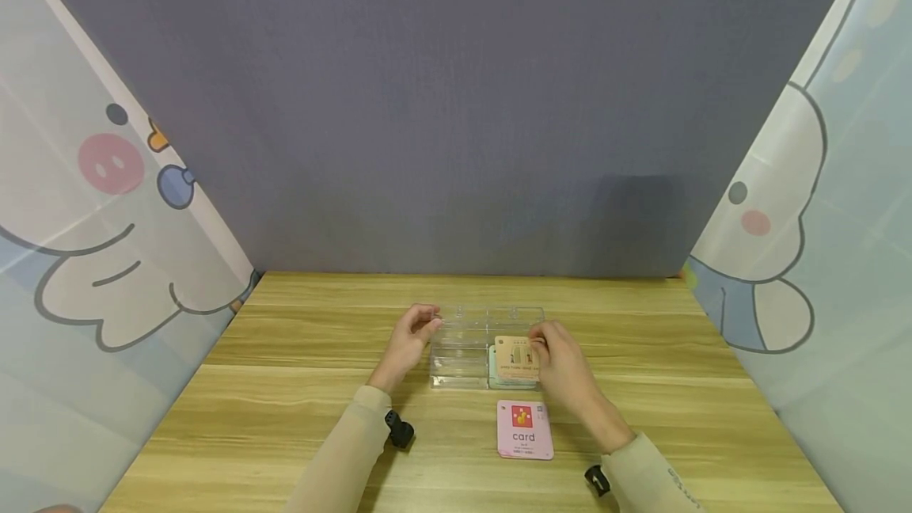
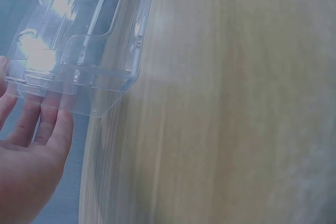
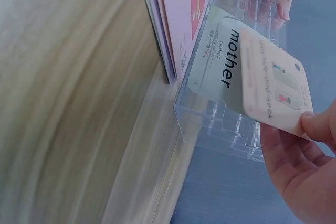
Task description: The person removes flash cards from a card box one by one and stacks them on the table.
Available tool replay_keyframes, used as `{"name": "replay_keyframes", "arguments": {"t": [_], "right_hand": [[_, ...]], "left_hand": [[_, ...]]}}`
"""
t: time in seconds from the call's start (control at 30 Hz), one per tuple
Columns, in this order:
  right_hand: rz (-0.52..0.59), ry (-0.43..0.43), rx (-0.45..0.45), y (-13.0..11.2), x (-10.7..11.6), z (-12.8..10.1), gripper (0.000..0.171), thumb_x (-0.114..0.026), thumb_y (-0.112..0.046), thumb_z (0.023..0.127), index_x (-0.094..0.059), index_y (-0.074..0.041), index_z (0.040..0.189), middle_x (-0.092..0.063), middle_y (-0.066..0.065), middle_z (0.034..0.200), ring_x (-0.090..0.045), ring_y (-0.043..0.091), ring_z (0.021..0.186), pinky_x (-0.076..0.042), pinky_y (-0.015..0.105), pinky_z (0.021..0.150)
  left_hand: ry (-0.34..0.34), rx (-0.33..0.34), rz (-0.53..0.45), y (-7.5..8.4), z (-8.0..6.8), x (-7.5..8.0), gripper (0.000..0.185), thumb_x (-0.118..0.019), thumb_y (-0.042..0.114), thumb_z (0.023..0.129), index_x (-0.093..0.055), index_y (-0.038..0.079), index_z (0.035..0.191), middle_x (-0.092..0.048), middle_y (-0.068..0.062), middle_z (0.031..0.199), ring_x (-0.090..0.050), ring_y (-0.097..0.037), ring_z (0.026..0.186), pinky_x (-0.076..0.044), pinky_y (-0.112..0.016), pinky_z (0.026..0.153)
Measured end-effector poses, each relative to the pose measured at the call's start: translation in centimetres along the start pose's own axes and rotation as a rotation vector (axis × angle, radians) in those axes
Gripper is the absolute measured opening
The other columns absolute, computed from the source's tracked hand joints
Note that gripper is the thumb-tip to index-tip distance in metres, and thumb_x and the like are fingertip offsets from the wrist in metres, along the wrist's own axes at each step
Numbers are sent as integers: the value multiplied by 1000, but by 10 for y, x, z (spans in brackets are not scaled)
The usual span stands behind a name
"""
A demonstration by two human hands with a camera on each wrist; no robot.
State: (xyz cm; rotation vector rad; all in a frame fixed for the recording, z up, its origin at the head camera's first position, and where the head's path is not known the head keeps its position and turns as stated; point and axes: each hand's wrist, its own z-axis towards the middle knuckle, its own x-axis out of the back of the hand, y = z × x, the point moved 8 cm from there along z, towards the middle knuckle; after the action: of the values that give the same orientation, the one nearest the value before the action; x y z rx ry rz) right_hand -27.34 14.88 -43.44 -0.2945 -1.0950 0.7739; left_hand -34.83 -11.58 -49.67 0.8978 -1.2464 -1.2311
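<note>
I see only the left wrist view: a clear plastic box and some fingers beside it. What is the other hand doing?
Observer: The right hand pinches a peach-coloured card over the right half of the clear box.
Operator: Is there already something in that half?
Observer: Yes. The right wrist view shows a pale card printed "mother" lying inside, under the peach one.
Operator: Are more cards on the table?
Observer: A pink stack with "card" on top lies on the wooden table, just on the near side of the box.
Operator: And the left hand, does it grip the box?
Observer: From the head view, the left hand touches the box's far left corner with curled fingers.
</note>
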Motion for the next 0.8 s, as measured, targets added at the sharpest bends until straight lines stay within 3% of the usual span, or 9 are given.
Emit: {"name": "replay_keyframes", "arguments": {"t": [0.33, 0.43, 0.67, 0.8], "right_hand": [[27, -25, -28, 5, -2, -1, 14, -63, 3, 98, -61, -4, 110, -64, 8, 107, -64, 20, 92, -58, 35, 79], [31, -31, -46, 6, -2, -1, 15, -63, 3, 98, -61, -4, 111, -64, 8, 108, -63, 19, 91, -57, 35, 78], [47, -39, -62, 4, 0, -1, 14, -63, 2, 98, -62, -3, 111, -64, 7, 108, -61, 17, 89, -57, 34, 77], [55, -39, -69, 2, 1, -1, 14, -63, 1, 98, -62, -3, 111, -64, 6, 106, -60, 16, 88, -56, 32, 75]], "left_hand": [[18, -8, -2, 2, -1, 0, 36, -64, 18, 102, -59, 0, 133, -63, -14, 124, -59, -26, 113, -49, -36, 93], [21, 5, -2, 2, -1, 0, 34, -63, 13, 103, -58, -2, 133, -62, -17, 124, -58, -31, 114, -48, -40, 94], [10, -5, 2, 1, -1, 0, 38, -64, 20, 102, -59, 0, 133, -63, -9, 121, -59, -22, 111, -49, -38, 94], [13, -12, 7, 2, 0, 0, 37, -64, 20, 102, -59, 0, 133, -64, -12, 122, -59, -24, 111, -49, -38, 94]]}}
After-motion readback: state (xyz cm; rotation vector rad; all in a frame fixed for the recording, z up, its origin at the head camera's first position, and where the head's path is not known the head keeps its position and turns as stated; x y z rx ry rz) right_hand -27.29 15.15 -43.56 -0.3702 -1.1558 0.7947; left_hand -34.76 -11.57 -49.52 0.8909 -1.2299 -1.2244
